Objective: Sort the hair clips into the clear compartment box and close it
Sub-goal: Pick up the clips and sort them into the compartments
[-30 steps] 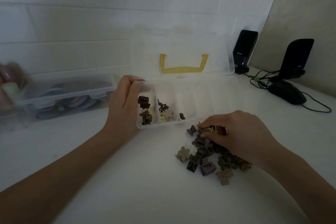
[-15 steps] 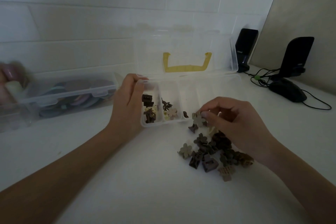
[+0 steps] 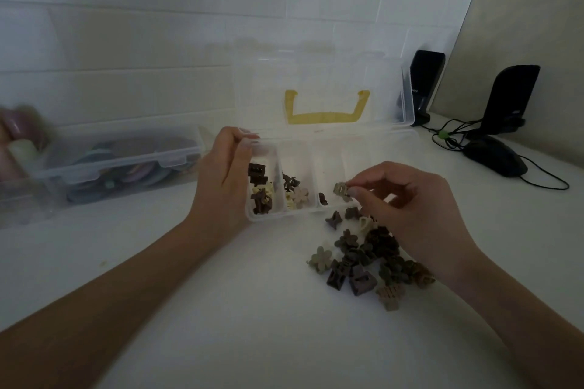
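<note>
The clear box (image 3: pixel 328 167) sits in the middle of the frame with its lid (image 3: pixel 319 95) standing open at the back, a yellow handle (image 3: pixel 325 110) showing through it. The left hand (image 3: pixel 224 180) grips the box's left end, fingers curled over the wall, steadying it. The right hand (image 3: pixel 407 205) pinches a small tan clip (image 3: pixel 341 191) between thumb and fingertip, held just above the box's front edge near the third compartment. Sorting looks to be in its early part: the leftmost compartment holds several dark and cream clips, the second a few more, including a pale flower-shaped one, and the third only one dark clip (image 3: pixel 322 198), while the compartments further right appear unfilled. A sizeable pile of clips (image 3: pixel 369 259) lies on the white table (image 3: pixel 252 325) at lower right of centre, under the right wrist, waiting to be sorted. The lid has yet to be shut.
</note>
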The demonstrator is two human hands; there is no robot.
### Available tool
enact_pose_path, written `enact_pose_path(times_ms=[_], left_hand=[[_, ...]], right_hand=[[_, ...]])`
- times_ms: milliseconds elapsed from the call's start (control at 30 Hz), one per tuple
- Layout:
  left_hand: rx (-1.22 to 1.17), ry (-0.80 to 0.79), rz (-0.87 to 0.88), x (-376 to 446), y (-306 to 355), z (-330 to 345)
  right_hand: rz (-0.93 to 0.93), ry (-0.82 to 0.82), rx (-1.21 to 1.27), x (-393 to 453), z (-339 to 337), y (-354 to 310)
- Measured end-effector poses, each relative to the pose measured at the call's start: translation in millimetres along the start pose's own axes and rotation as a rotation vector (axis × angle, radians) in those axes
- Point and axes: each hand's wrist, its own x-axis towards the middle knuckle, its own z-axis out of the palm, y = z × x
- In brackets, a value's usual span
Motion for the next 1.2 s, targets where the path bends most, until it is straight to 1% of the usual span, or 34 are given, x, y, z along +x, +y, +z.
enact_pose_path(times_ms=[67,133,200,233,300,333,400,500,533,600,700,800,900,1100,1133,1200], left_hand=[[-0.009,-0.006,-0.005,-0.5,-0.5,0.7],[-0.007,-0.004,-0.003,-1.1,0.0,1.8],[-0.010,-0.008,-0.010,-2.0,1.6,2.8],[-0.014,-0.012,-0.015,-2.0,1.6,3.2],[-0.019,-0.019,-0.017,-2.1,1.4,3.1],[-0.017,-0.021,-0.015,-1.9,1.3,2.7],[-0.018,-0.025,-0.023,-1.6,1.6,2.5],[-0.010,-0.023,-0.023,-1.6,3.2,2.3],[-0.004,-0.022,-0.018,-1.6,3.8,1.9],[0.009,-0.023,-0.012,-1.2,3.2,1.4],[0.005,-0.023,-0.028,-1.2,2.1,1.3],[-0.002,-0.021,-0.042,-1.5,1.3,1.5],[-0.026,-0.024,-0.061,-0.8,-0.2,1.4],[-0.030,-0.019,-0.047,-1.4,4.6,1.9],[-0.025,-0.019,-0.046,-1.6,4.2,1.8],[-0.020,-0.022,-0.047,-1.7,2.7,1.2]], right_hand=[[-0.120,0.062,-0.126,-1.8,5.1,-3.4],[-0.236,0.108,-0.203,-0.6,14.0,-3.1],[-0.302,0.112,-0.289,4.1,24.9,-2.4],[-0.327,0.081,-0.368,6.2,30.4,-2.4],[-0.370,-0.033,-0.552,6.9,39.1,0.3],[-0.372,-0.084,-0.587,6.4,40.5,1.9],[-0.370,-0.107,-0.536,5.9,35.3,5.5],[-0.388,-0.066,-0.398,7.2,19.2,3.2],[-0.402,-0.079,-0.375,7.4,13.3,1.3],[-0.416,-0.148,-0.358,5.0,4.2,-2.8],[-0.408,-0.307,-0.369,-0.5,-2.2,-5.9],[-0.368,-0.465,-0.451,-3.5,2.2,-7.4],[-0.333,-0.558,-0.526,-6.1,9.3,-5.9],[-0.322,-0.573,-0.468,-6.7,12.7,-4.8],[-0.309,-0.551,-0.421,-7.2,13.5,-5.2],[-0.223,-0.461,-0.277,-7.6,14.6,-8.3]])
